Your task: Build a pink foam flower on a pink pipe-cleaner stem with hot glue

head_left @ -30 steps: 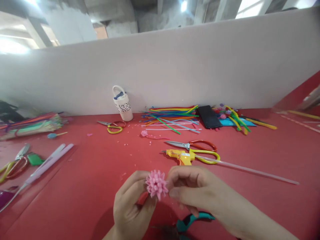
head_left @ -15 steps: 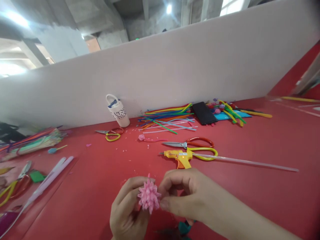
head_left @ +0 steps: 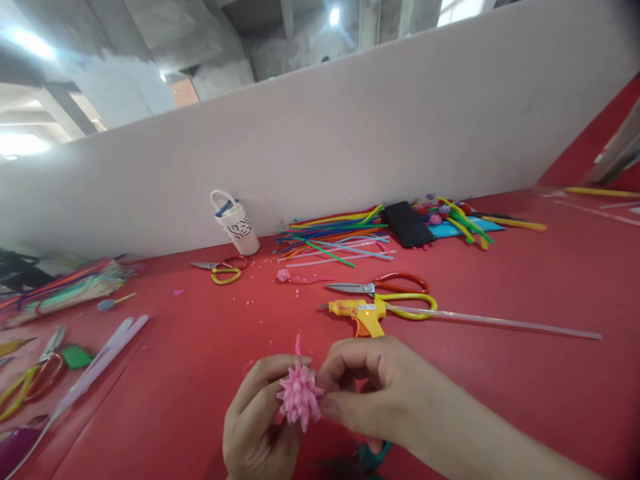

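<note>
My left hand (head_left: 260,417) is closed round a pink spiky flower (head_left: 300,395), its many pointed petals facing me. A thin pink stem (head_left: 299,345) sticks out beyond the far side. At the flower's right edge, the thumb and forefinger of my right hand (head_left: 370,387) pinch one of the petals. Just past my right hand lies a yellow hot glue gun (head_left: 360,313), nozzle to the left and a clear glue stick (head_left: 515,323) out of its back. Red-and-yellow scissors (head_left: 385,288) rest behind it. Something teal (head_left: 373,455) shows partly under my right hand.
Coloured pipe-like strips (head_left: 335,233), a black phone (head_left: 407,223) and a white cup (head_left: 237,227) stand along the white partition (head_left: 320,147). More scissors (head_left: 223,269) lie by the cup. At left are a lilac hair-straightener-like tool (head_left: 105,360), other scissors (head_left: 43,370) and bundled strips (head_left: 75,287).
The flower has tipped and shifted slightly down and right in my hands, so more of its pink stem shows. Both hands keep their hold; the table things stay put.
</note>
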`<action>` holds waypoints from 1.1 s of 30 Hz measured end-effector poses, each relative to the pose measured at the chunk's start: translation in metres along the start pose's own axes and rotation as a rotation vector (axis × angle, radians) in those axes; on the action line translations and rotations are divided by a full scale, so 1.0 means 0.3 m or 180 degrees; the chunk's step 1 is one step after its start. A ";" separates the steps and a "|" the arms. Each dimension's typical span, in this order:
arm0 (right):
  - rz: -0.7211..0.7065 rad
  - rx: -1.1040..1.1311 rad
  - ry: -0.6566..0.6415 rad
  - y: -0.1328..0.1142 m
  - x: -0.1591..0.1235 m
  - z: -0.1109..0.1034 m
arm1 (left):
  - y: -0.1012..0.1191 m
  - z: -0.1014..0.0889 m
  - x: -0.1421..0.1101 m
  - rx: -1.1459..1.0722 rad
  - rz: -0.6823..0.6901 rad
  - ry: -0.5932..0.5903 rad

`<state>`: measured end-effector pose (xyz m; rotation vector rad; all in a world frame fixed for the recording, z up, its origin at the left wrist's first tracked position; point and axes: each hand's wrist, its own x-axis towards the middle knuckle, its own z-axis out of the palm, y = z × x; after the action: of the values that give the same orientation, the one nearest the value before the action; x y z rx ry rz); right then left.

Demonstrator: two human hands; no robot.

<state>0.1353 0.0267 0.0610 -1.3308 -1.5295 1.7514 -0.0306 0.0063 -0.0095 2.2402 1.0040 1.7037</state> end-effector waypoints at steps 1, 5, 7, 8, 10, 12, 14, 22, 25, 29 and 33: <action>0.0034 0.0030 -0.0012 -0.002 0.000 0.000 | 0.000 -0.001 0.001 0.0014 0.0017 -0.0013; 0.0067 0.0126 -0.0091 0.004 0.000 -0.004 | 0.000 -0.004 0.001 0.0033 0.0026 0.0000; 0.0054 0.0189 -0.0133 0.007 0.000 -0.005 | 0.000 -0.004 0.000 0.0041 0.0020 0.0009; 0.0071 0.0211 -0.0146 0.008 0.001 -0.006 | 0.000 -0.005 -0.002 0.0050 0.0009 0.0012; 0.0104 0.0223 -0.0153 0.007 0.001 -0.005 | -0.002 -0.004 -0.005 0.0065 -0.0015 0.0008; 0.0091 0.0206 -0.0151 0.006 0.001 -0.005 | -0.003 -0.004 -0.008 0.0091 -0.0038 0.0033; 0.0052 0.0227 -0.0166 0.006 0.001 -0.005 | -0.004 -0.004 -0.009 0.0108 -0.0032 0.0036; 0.0145 0.0194 -0.0152 -0.002 0.001 -0.005 | 0.001 0.000 -0.005 0.0131 -0.0041 0.0080; 0.0116 0.0183 -0.0188 -0.001 0.004 -0.003 | 0.001 0.001 -0.007 0.0134 -0.0043 0.0065; 0.0143 0.0165 -0.0166 -0.002 0.007 -0.002 | -0.001 -0.001 -0.005 0.0126 0.0024 0.0038; 0.0237 0.0181 -0.0149 -0.009 0.001 -0.003 | -0.002 -0.004 0.000 0.0120 0.0075 -0.0044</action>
<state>0.1353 0.0281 0.0634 -1.3435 -1.4608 1.8701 -0.0319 0.0064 -0.0095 2.2927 1.0190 1.6903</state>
